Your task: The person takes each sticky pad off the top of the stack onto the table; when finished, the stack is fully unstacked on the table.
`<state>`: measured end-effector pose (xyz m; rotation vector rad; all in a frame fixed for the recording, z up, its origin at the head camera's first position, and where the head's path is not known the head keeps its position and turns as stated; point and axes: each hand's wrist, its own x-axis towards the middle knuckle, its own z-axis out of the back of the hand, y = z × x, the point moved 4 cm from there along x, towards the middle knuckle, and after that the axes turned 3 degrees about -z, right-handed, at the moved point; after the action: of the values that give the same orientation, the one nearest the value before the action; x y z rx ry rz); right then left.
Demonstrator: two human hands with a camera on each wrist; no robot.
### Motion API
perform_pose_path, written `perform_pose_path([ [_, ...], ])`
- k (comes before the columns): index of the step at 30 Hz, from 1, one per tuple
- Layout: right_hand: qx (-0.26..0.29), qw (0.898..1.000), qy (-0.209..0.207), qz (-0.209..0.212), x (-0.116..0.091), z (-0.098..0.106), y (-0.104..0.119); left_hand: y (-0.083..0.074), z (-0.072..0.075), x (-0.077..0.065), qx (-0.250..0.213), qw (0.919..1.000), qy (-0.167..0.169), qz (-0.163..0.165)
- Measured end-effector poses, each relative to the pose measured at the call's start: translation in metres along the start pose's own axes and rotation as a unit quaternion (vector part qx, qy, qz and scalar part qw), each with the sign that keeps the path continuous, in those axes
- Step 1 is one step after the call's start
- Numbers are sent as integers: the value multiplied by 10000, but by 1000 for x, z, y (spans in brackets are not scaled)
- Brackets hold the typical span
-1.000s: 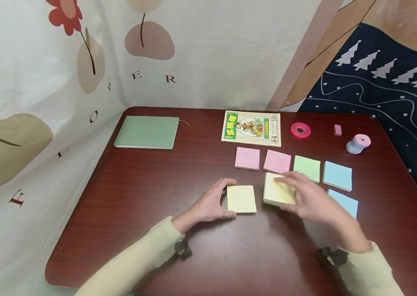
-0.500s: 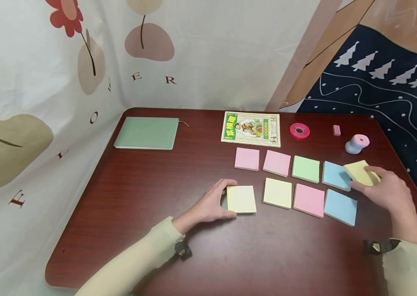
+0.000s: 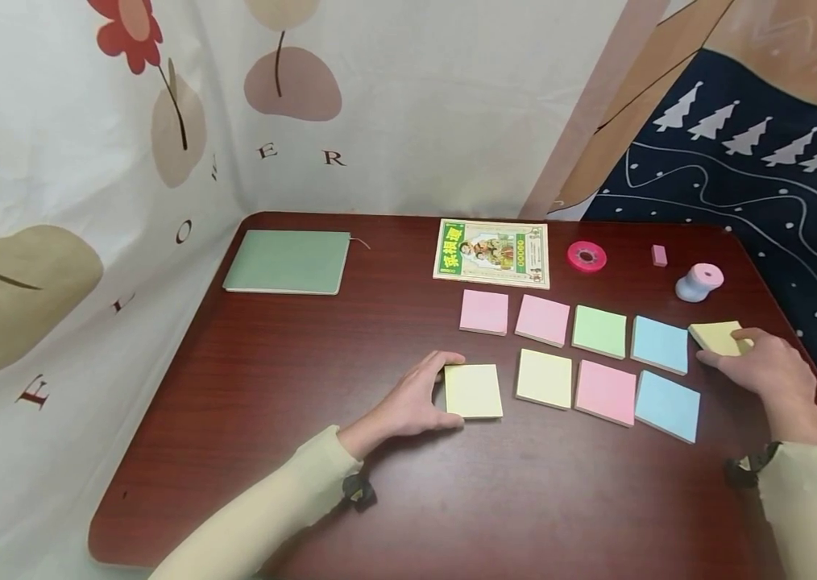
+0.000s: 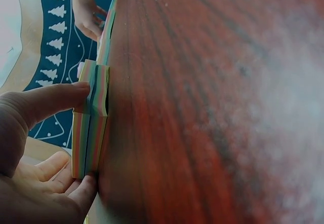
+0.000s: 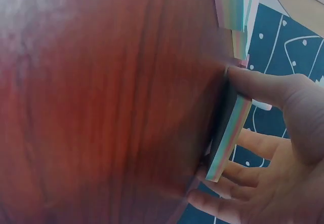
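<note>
My left hand (image 3: pixel 416 400) grips a small stack of sticky note pads (image 3: pixel 473 391) with a yellow top, thumb and fingers on opposite edges. Its striped, layered sides show in the left wrist view, near the tabletop. Over on the right, my right hand (image 3: pixel 771 366) holds a yellow-topped sticky note pad (image 3: pixel 715 337) by its edges, beside a blue pad (image 3: pixel 659 345). That held pad (image 5: pixel 232 138) is tilted in the right wrist view, with a dark gap under part of it. Between the hands lie another yellow pad (image 3: pixel 544 379), a pink pad (image 3: pixel 605 392) and a lower blue pad (image 3: pixel 667 406).
Behind are two pink pads (image 3: pixel 484 312) and a green pad (image 3: pixel 599 331). Farther back lie a green notebook (image 3: pixel 288 262), an illustrated booklet (image 3: pixel 491 253), a pink tape roll (image 3: pixel 586 256), a small pink block (image 3: pixel 659 255) and a pink-and-blue spool-shaped object (image 3: pixel 700 283).
My right hand has lifted a yellow pad from the middle, carried it to the right and lowered it beside the blue pad. A yellow pad stays where it was. My left hand has not moved.
</note>
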<state>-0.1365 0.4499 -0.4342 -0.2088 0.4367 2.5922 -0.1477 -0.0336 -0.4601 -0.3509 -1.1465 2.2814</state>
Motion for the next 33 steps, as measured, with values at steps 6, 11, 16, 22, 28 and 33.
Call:
perform_pose_path([
  [6,-195,9998,59,44,0,-3,0,0,0,0,-3,10000,-9,-25],
  [11,-292,9995,115,105,-3,-4,1,0,-1,0,30,10000,-9,7],
  [16,-85,9995,-165,261,-11,3,19,1,-1,0,98,9999,-4,34],
  [22,419,9843,-620,1601,-41,5,84,1,-1,0,83,10000,-7,7],
  [28,622,9353,-372,3463,-87,-24,161,2,-1,1,123,9999,7,-4],
  [33,480,8911,390,4496,-125,-62,211,1,0,1,156,9999,28,-39],
])
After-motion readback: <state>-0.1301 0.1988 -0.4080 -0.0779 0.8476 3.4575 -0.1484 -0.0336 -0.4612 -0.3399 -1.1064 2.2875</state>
